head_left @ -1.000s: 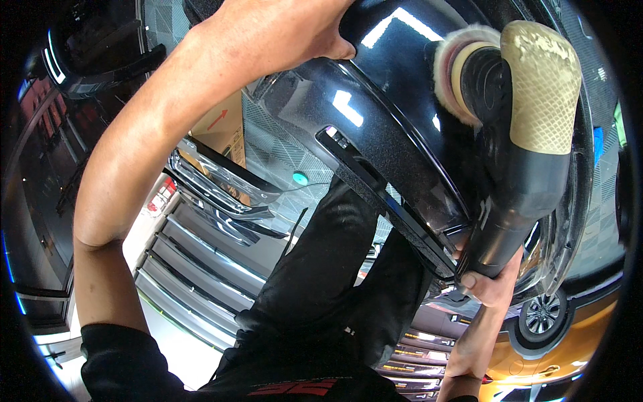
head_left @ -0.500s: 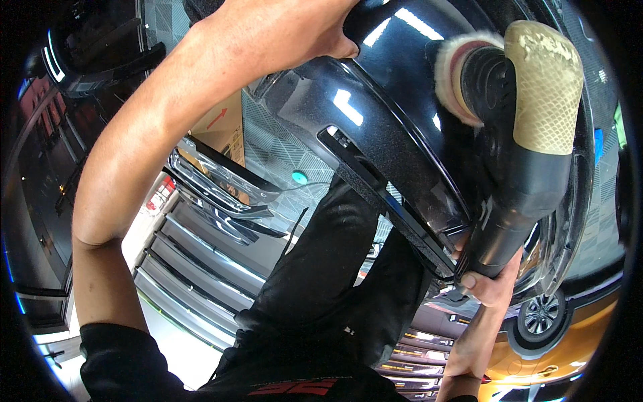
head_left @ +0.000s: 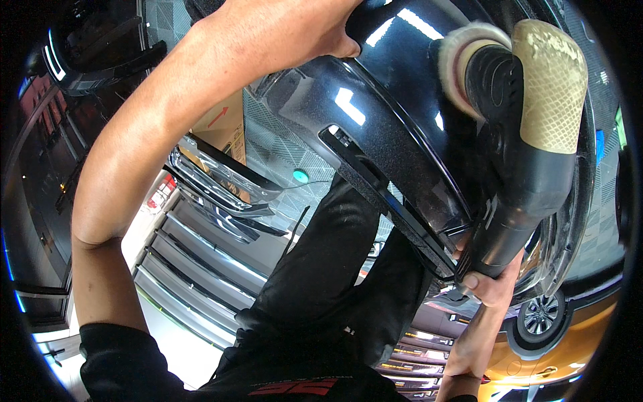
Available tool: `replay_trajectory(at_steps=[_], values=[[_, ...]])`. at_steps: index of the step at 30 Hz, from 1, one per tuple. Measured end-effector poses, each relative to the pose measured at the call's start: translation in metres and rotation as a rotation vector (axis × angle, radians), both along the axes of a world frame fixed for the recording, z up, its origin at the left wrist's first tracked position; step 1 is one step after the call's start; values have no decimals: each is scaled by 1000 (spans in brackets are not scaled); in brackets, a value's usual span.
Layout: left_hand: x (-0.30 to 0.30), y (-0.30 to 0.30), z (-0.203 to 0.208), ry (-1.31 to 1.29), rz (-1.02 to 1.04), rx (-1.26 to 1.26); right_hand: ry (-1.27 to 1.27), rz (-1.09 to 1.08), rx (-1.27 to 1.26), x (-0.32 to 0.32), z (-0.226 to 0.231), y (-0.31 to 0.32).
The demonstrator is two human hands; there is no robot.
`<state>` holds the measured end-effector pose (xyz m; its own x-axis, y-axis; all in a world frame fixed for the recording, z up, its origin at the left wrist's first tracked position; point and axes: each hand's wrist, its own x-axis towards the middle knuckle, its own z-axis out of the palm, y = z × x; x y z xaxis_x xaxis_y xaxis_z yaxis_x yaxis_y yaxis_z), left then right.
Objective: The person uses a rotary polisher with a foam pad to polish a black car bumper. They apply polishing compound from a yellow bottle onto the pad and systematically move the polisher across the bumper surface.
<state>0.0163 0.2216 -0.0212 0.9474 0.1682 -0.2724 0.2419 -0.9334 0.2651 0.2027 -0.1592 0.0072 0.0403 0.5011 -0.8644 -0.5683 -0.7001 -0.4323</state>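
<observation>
A glossy black car bumper extends from the upper middle toward the lower right in front of my legs. My right hand is wrapped round the lower end of a black polisher with a worn beige cover on its head. The polisher's white wool pad is tilted against the glossy surface; their exact contact is hidden. On the upper edge of the bumper rests my left hand, its thumb stretched out and apart. The upper rim of the picture cuts off most of its fingers.
Chrome and black trim strips lie at the left, near a cardboard box. A small green disc is on the grey tiled floor. Dark vehicle bodywork fills the far left. An orange car stands at the lower right.
The polisher head and its wool pad have shifted slightly right. My left hand stays in about the same place on the bumper.
</observation>
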Motion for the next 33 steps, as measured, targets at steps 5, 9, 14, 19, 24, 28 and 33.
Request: replay_trajectory(at_steps=[5, 9, 14, 19, 24, 28, 33], values=[[-1, 2, 2, 22, -1, 16, 26, 26, 17, 1, -1, 2], [0, 0, 1, 15, 0, 8, 17, 44, 12, 1, -2, 0], [3, -2, 4, 19, -2, 8, 38, -6, 16, 1, -2, 3], [4, 0, -4, 84, -11, 66, 27, -35, -6, 0, 0, 5], [3, -2, 1, 86, -9, 61, 14, -45, -9, -2, 0, 8], [5, -1, -1, 128, -3, 78, 24, -21, -3, 0, -1, 7], [4, 0, 1, 119, -5, 60, 4, -35, 3, -3, 0, 6]])
